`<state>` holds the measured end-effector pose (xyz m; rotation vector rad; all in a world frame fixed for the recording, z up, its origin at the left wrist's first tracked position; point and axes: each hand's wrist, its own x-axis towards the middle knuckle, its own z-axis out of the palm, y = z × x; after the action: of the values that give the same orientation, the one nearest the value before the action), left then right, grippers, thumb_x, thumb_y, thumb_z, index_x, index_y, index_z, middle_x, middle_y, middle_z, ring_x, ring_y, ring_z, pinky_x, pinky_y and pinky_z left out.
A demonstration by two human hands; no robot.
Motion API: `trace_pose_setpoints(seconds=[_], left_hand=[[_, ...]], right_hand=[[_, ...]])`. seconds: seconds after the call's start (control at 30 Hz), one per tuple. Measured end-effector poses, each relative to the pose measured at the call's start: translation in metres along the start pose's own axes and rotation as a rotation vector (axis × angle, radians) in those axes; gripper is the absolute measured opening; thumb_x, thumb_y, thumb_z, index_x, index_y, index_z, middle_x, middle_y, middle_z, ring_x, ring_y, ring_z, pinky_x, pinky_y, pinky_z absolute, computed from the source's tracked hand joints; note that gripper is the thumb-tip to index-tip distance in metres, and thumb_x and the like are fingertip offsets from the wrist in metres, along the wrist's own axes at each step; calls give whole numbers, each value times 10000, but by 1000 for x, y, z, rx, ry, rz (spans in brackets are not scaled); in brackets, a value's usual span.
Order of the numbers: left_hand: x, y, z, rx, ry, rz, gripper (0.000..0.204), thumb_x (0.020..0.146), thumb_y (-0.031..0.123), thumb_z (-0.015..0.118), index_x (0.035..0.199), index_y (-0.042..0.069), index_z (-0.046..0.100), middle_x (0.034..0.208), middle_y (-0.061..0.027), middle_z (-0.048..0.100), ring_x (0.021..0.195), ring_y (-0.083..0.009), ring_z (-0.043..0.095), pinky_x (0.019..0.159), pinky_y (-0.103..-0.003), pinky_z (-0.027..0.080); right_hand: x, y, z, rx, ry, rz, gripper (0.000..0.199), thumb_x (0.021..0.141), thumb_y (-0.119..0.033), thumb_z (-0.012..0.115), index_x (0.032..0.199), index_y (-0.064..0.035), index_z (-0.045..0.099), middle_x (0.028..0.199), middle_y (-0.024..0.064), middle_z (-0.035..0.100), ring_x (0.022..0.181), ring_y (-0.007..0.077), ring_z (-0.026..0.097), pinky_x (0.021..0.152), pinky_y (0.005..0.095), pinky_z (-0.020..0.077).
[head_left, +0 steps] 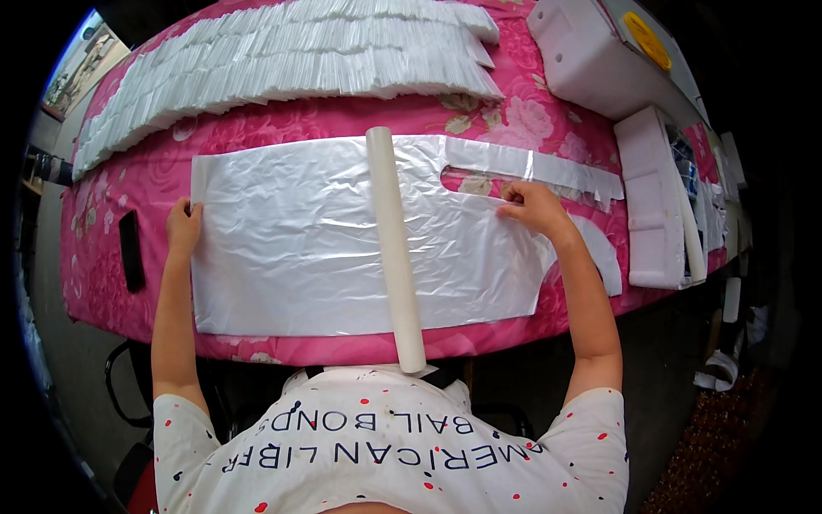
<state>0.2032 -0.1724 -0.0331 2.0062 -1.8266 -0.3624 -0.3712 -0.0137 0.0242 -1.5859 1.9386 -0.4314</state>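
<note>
A white plastic carrier bag (282, 248) lies spread flat and slightly wrinkled on the table, its cut-out handles toward the right. My left hand (183, 224) pinches its left edge near the upper corner. My right hand (533, 207) has its fingers curled closed on the edge of the bag beside the curved cut-out, below the upper handle strip (548, 171). A long pale tube (393, 240) rests across the bag between my hands, running from the far edge to just past the table's near edge. Neither hand touches the tube.
Rows of stacked folded white plastic bags (300, 60) cover the far side of the pink flowered tablecloth (94, 257). A black phone (131, 251) lies left of my left hand. White foam boxes (591, 64) stand at the right, with a yellow ring (646, 40) on one.
</note>
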Motion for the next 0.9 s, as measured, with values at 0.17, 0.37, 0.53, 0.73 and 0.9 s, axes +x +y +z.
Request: trace_pose_setpoints(seconds=[0.17,0.37,0.53,0.73,0.9], left_hand=[[-18,15,-4,267,267,220,355,800,223,606,1070,11,515,1118,-174,508,1051,-335,479,882,-387,389],[-85,86,23,170,90,579,540,798,202,596,1260,12,389,1349,-166,346,1233,-348,327,1032,-414,257],[-100,81,30,89,30,504,517,803,192,575,1246,-10,399,1308,-162,404,1218,-322,356,1037,-399,245],[-98,83,32,81,39,518,508,793,172,578,1238,-6,410,1308,-154,407,1214,-315,361,1034,-396,252],[-100,86,31,75,42,505,513,779,152,589,1236,-5,416,1303,-147,414,1209,-310,367,1031,-392,262]], right_hand=[[35,-12,-5,-148,310,-220,335,705,-295,712,818,5,615,821,130,626,781,260,590,707,351,459],[98,-30,18,-70,228,-395,520,618,-467,741,841,-11,633,881,153,621,871,312,578,771,390,453],[128,-62,20,-386,-93,-276,605,484,-484,786,834,-14,635,930,166,624,861,302,589,761,375,464],[115,-46,3,-371,-245,-288,580,513,-326,794,955,4,616,1005,184,613,950,309,581,808,371,462],[109,17,-51,-601,-342,-103,590,517,-247,795,1025,-3,622,1027,191,615,958,312,589,834,370,464]])
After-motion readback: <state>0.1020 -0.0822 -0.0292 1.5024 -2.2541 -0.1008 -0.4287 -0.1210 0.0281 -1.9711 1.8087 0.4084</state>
